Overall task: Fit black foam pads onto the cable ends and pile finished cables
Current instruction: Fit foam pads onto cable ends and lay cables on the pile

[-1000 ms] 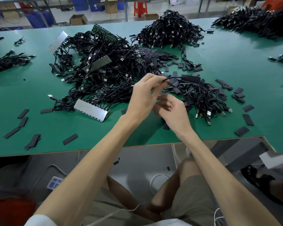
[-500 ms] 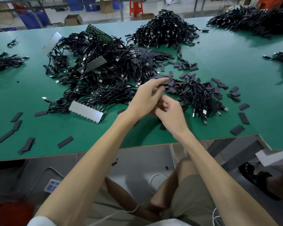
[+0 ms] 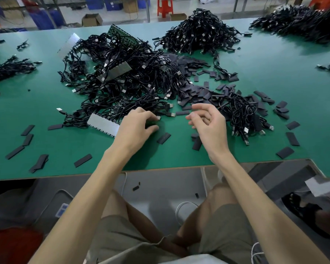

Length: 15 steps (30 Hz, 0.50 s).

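Green bench mat (image 3: 255, 60) is laid out as a work cell: big tangled heap of black USB cables (image 3: 122, 79) sits centre-left within reach, loose flat black foam pads (image 3: 191, 92) are spread centre-right beside it, and a smaller bundle of black cables (image 3: 240, 111) lies to the right, prob. the finished pile, though I can't confirm pads on them from here. More black heaps at far edge, well apart. Stray pads litter the near edge, so feed stock is on both sides of me.

L hand (image 3: 135, 126) is low over the mat, palm down, fingers curled narrow at the heap's near fringe; fingertips touch or just about pinch a silver-tipped cable plug (image 3: 158, 117). Can't tell if it's truly gripped yet.

R hand (image 3: 210, 122) is raised just above the mat, fingers half-curled and loosely spread, nothing in it. One foam pad (image 3: 163, 138) lies between the hands, another just under the R wrist.

My read: picking next cable w/ L, R free to fetch a pad.
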### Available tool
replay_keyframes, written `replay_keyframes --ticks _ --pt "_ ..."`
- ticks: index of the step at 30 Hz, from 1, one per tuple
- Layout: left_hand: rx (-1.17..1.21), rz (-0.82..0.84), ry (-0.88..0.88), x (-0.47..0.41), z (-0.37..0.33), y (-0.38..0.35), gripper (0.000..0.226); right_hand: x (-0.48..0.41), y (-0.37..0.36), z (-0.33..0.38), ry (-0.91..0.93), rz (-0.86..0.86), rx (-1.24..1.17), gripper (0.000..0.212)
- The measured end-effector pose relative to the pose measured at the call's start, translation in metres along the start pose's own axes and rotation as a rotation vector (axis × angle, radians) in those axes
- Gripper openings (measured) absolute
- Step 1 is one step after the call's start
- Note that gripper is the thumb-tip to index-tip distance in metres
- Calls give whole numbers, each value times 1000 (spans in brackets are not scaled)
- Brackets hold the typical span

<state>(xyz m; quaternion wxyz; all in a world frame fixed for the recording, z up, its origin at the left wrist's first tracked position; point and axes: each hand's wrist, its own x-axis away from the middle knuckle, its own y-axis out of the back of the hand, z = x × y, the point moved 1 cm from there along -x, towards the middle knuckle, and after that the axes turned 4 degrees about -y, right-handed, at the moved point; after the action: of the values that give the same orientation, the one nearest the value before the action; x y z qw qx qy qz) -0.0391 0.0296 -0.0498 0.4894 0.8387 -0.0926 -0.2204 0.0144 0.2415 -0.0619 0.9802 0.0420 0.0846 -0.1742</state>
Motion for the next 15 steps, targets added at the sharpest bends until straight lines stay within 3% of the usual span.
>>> replay_keyframes --ticks 15 --pt "52 -120 -21 9 -3 -13 18 -2 -2 -6 1 -12 90 16"
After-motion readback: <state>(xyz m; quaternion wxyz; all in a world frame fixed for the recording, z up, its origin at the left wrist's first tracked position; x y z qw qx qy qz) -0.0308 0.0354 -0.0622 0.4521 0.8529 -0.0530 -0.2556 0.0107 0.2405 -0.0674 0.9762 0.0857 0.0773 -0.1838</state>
